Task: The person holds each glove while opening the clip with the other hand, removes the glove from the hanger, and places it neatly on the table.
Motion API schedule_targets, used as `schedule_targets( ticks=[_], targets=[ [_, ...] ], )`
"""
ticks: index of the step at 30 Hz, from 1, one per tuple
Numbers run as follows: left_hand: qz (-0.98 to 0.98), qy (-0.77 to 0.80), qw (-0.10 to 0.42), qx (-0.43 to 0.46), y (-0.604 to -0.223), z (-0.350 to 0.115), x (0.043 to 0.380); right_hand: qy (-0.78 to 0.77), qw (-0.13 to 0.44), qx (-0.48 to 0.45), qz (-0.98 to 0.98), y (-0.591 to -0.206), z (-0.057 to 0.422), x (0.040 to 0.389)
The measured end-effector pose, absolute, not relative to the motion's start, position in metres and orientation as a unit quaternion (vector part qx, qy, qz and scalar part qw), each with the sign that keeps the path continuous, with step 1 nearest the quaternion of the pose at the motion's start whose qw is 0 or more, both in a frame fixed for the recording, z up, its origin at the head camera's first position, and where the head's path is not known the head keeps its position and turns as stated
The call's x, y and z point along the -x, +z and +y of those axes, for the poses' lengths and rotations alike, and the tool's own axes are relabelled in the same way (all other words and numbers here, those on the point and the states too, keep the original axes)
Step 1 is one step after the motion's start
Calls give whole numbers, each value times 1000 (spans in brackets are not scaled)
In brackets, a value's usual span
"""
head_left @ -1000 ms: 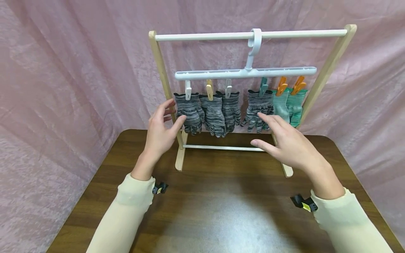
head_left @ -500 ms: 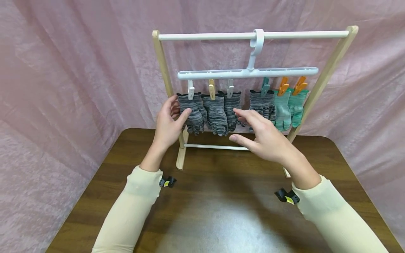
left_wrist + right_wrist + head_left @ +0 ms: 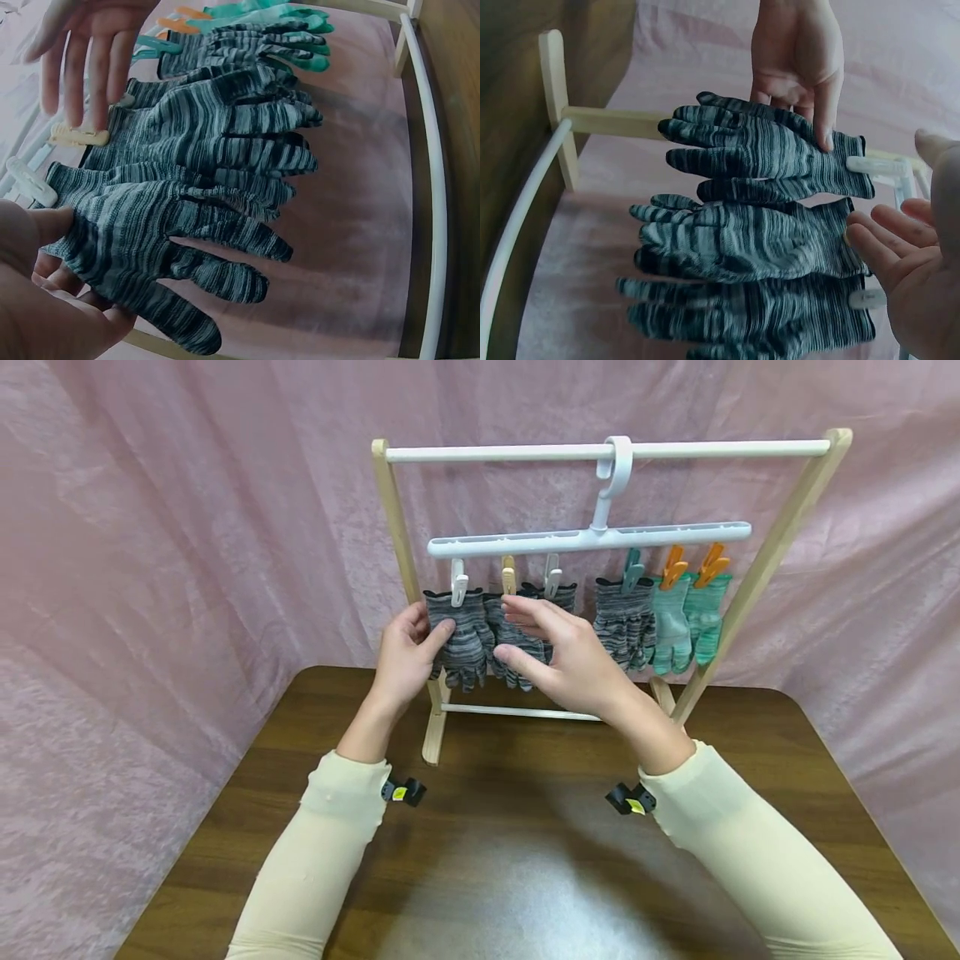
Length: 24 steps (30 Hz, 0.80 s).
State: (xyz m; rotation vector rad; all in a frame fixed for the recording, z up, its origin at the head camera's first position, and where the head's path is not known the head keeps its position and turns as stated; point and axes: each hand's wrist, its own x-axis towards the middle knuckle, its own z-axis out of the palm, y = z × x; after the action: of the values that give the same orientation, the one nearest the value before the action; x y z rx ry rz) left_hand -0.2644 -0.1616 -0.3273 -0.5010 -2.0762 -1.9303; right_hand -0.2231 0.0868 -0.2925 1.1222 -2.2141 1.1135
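Note:
A grey-and-black striped glove (image 3: pixel 463 643) hangs at the left end of the white hanger (image 3: pixel 517 542), clipped by a white clothespin (image 3: pixel 459 583). My left hand (image 3: pixel 408 652) pinches this glove near its cuff, thumb in front and fingers behind, as the right wrist view also shows. My right hand (image 3: pixel 558 652) is in front of the second striped glove (image 3: pixel 187 120), fingers extended and thumb apart. Its fingertips are just below the yellow clothespin (image 3: pixel 509 575) in the head view; whether they touch anything is unclear. A third striped glove (image 3: pixel 757 315) is partly hidden behind this hand.
The hanger hooks over the top bar of a wooden rack (image 3: pixel 495 454). Further right hang a striped glove (image 3: pixel 624 618) on a teal clothespin (image 3: pixel 632 570) and green gloves (image 3: pixel 670 618) on orange clothespins (image 3: pixel 673 567). The rack stands on a brown table (image 3: pixel 480 827) before pink curtains.
My right hand has moved left across the hanging gloves, from the teal clothespin's glove to the second glove. My left hand has moved slightly right and taken hold of the leftmost glove.

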Motion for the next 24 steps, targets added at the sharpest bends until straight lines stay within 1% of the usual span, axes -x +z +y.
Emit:
schedule_targets(
  ticks=[13,24],
  targets=[
    [-685,-702,85,173,-328,-163,260,451,183,-342,-804,-272,41,233],
    [-658,-726,65,190,-328,-162,261,558,187,-269,-763,-268,10,248]
  ],
)
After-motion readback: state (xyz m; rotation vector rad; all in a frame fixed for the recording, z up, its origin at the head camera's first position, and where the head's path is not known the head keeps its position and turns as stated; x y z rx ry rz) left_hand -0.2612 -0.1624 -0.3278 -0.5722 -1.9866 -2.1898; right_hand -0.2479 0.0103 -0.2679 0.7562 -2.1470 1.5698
